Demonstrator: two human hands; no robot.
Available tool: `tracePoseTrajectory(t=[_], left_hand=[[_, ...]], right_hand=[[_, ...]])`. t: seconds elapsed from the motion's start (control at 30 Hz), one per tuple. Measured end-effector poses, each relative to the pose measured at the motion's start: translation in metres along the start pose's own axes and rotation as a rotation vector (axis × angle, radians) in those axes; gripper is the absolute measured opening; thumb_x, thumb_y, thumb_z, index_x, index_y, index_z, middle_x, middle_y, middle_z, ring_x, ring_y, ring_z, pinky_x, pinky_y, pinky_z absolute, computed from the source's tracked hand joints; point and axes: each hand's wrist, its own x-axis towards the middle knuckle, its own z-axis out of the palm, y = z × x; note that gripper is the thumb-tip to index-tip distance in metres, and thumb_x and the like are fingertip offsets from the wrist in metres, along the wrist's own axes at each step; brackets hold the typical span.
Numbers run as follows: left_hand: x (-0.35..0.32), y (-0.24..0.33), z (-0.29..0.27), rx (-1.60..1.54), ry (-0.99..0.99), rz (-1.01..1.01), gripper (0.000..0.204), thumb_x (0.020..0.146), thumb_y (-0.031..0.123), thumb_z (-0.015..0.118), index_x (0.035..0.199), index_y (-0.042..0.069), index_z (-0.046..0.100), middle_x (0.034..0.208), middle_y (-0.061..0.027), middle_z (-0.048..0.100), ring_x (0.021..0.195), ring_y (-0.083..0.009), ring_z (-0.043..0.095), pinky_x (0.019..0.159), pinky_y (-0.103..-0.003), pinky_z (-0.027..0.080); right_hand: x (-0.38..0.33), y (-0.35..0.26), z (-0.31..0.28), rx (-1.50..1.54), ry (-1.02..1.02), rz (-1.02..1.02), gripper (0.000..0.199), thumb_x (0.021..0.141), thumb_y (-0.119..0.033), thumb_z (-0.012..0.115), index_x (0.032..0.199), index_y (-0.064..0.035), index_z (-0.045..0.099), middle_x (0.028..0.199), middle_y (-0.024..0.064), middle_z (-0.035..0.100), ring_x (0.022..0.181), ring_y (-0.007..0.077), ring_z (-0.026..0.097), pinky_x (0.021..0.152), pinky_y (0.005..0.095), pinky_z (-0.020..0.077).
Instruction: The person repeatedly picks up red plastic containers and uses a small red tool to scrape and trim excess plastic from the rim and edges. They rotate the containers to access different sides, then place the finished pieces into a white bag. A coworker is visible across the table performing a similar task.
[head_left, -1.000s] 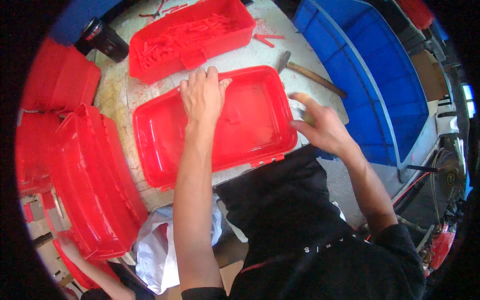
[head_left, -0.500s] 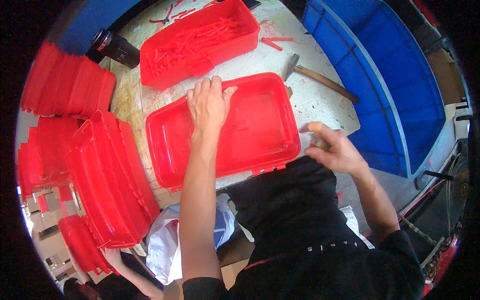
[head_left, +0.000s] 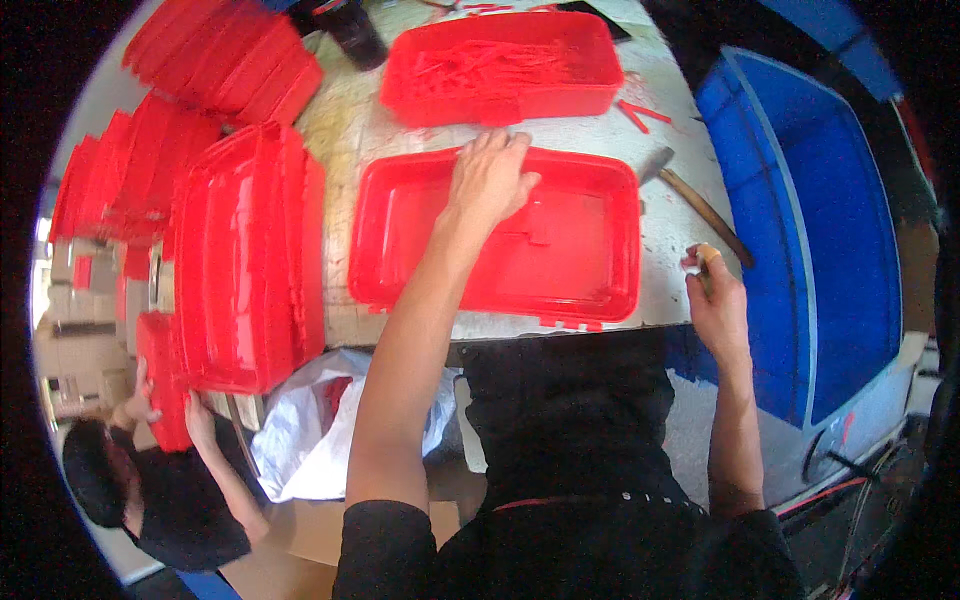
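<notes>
An open red plastic case half (head_left: 575, 265) lies on the worktable in front of me, its hollow side up. My left hand (head_left: 490, 180) reaches across it and holds its far rim, fingers over the edge and thumb on the inner side. Off the case's right end, apart from it, my right hand (head_left: 718, 300) is raised with curled fingers. Something small and yellowish shows at those fingers, too blurred to name. A hammer (head_left: 705, 213) with a wooden handle lies between the case and a blue crate.
Beyond the case stands a red bin (head_left: 500, 104) of red plastic strips, with loose strips (head_left: 640, 117) beside it. The blue crate (head_left: 765, 200) is on the right. Stacked red cases (head_left: 240, 270) fill the left, where a co-worker (head_left: 170, 500) handles a red part. A white bag (head_left: 300, 450) hangs below.
My right hand has moved away from the case's right end, outward to the right. My left hand stays on the far rim. The whole view has turned and shifted.
</notes>
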Motion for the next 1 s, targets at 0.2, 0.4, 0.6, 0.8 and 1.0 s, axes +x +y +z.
tracePoseTrajectory(t=[0.2,0.4,0.6,0.8,1.0], left_hand=[[-0.15,-0.024,-0.14,-0.895,-0.281,-0.201,0.025,0.092,0.016,0.065,0.111,0.0,0.068,0.102,-0.0122,0.071,0.1,-0.0238,0.068,0.09,-0.036,0.052],[-0.46,-0.126,-0.141,-0.233,-0.724,-1.123,0.025,0.087,0.028,0.064,0.088,0.005,0.073,0.085,-0.0161,0.071,0.084,-0.0292,0.071,0.078,-0.042,0.054],[-0.619,-0.208,0.021,0.036,-0.293,-1.758,0.046,0.087,0.041,0.064,0.121,0.011,0.064,0.125,-0.0252,0.06,0.116,-0.0417,0.06,0.093,-0.053,0.051],[-0.66,-0.153,0.155,0.311,-0.473,-1.58,0.067,0.085,0.046,0.066,0.139,0.009,0.051,0.143,-0.0298,0.045,0.132,-0.0567,0.038,0.094,-0.071,0.043],[-0.678,-0.121,0.144,0.133,-0.63,-1.587,0.066,0.085,0.047,0.066,0.138,0.009,0.052,0.136,-0.029,0.049,0.125,-0.0532,0.043,0.091,-0.067,0.045]], right_hand=[[0.028,0.042,0.026,-0.591,0.062,-0.305,0.05,0.087,-0.008,0.068,0.134,-0.004,0.054,0.135,0.0192,0.056,0.126,0.0354,0.053,0.109,0.0438,0.0412],[0.02,0.072,-0.021,0.028,0.137,0.102,0.036,0.101,-0.014,0.058,0.135,-0.0035,0.056,0.12,0.0062,0.065,0.11,0.0189,0.059,0.098,0.0315,0.0455],[-0.002,0.02,-0.029,-0.303,-0.072,-0.154,0.033,0.101,-0.013,0.056,0.132,-0.0003,0.057,0.121,0.0113,0.066,0.109,0.0207,0.06,0.094,0.0325,0.047],[-0.057,-0.027,-0.03,-0.348,-0.129,-0.077,0.02,0.099,-0.006,0.056,0.116,0.0023,0.064,0.107,0.0113,0.067,0.094,0.0195,0.062,0.082,0.0311,0.0499],[-0.086,-0.027,-0.028,-0.373,-0.23,-0.01,0.019,0.098,-0.007,0.057,0.112,0.0024,0.063,0.099,0.0078,0.065,0.085,0.0119,0.057,0.074,0.0251,0.0474]])
